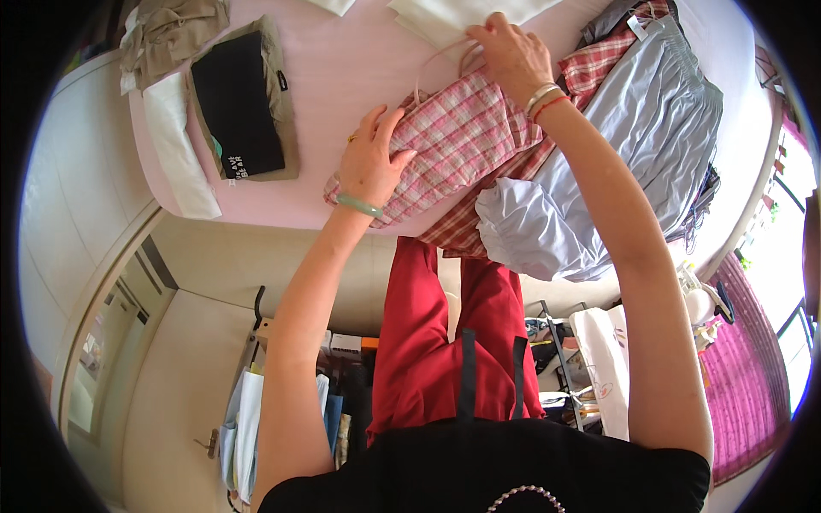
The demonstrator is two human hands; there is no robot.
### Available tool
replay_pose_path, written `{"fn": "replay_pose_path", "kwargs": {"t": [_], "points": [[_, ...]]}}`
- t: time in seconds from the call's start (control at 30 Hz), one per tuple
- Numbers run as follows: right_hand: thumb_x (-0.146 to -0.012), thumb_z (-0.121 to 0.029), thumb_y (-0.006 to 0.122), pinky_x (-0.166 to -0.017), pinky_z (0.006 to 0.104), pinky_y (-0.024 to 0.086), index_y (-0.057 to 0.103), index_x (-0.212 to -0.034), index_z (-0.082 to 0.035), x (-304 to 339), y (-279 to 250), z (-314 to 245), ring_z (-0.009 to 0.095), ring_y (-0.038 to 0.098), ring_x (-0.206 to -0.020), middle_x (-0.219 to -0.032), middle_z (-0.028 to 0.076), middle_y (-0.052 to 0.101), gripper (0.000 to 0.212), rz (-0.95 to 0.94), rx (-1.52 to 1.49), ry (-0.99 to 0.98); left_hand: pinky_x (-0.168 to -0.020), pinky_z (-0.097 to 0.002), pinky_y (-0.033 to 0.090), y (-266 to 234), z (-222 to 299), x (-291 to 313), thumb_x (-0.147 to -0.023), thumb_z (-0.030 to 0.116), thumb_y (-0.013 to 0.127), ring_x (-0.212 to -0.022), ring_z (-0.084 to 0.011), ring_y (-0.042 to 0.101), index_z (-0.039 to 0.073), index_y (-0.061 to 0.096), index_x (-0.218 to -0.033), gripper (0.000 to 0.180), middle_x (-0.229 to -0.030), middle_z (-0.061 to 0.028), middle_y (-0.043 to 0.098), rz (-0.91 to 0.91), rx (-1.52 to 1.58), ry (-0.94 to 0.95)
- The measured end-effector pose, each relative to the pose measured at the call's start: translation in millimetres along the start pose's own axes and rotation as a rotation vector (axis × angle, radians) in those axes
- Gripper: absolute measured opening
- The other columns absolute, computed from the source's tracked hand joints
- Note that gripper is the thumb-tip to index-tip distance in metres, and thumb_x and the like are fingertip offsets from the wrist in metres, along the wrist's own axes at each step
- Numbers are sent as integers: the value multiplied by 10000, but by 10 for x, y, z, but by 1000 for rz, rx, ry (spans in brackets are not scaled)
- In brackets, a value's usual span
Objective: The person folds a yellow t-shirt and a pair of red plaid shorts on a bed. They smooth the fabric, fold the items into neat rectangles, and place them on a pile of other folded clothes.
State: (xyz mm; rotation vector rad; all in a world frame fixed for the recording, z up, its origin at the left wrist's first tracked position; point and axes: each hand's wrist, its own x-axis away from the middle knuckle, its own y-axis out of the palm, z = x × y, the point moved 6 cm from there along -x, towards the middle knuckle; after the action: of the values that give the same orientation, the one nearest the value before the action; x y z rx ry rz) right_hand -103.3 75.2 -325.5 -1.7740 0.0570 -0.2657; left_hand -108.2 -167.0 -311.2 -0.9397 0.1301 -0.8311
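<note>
A pink plaid garment (pixel 457 137), folded into a bundle, lies near the front edge of the pink-covered surface. My left hand (pixel 374 162) rests on its left side with thumb and fingers apart, holding nothing. Over the far right corner of the garment is my right hand (pixel 516 64), its fingertips closed on a thin pink drawstring (pixel 440 57). That string runs from the fingertips down to the garment's far edge. A curved band shows beside the right fingers.
Right of the bundle lie grey elastic-waist shorts (pixel 646 137) over red plaid cloth (pixel 466 214). Folded black and khaki clothing (pixel 244 111), a white cloth (pixel 178 141) and a tan garment (pixel 184 34) are at left. White cloth (pixel 453 19) lies at the far side.
</note>
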Motion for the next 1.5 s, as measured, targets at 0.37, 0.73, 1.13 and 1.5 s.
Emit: {"fn": "replay_pose_path", "kwargs": {"t": [0.37,0.73,1.13,1.5], "points": [[-840,-218,648,-796,422,525,660,-984,-185,177,-114,188,259,636,-937,-1039,21,637,149,-46,-142,127,-734,-369,511,-1,346,339,-733,51,712,-893,-260,593,178,669,-960,263,-1108,-55,589,122,-101,386],[-790,-87,589,-827,381,518,621,-975,-99,301,-726,-906,259,613,-971,-924,65,619,188,-56,-104,-390,-640,-354,500,3,666,591,-807,164,631,-693,-211,578,163,662,-1012,208,-822,-38,509,29,-121,368],[-874,-202,583,-816,374,531,695,-1068,-31,897,330,-1324,307,671,-908,-1012,138,705,282,-843,-965,-101,-652,-328,493,36,769,864,-805,182,651,-756,-176,586,174,690,-955,155,-895,-4,561,-13,-124,469],[-892,-275,548,-735,470,520,652,-989,-89,967,148,-1037,340,668,-890,-917,132,699,234,-973,-221,-328,-826,-392,479,-65,677,564,-777,175,681,-976,-206,595,144,668,-913,140,-1111,-21,607,81,-29,432]]}}
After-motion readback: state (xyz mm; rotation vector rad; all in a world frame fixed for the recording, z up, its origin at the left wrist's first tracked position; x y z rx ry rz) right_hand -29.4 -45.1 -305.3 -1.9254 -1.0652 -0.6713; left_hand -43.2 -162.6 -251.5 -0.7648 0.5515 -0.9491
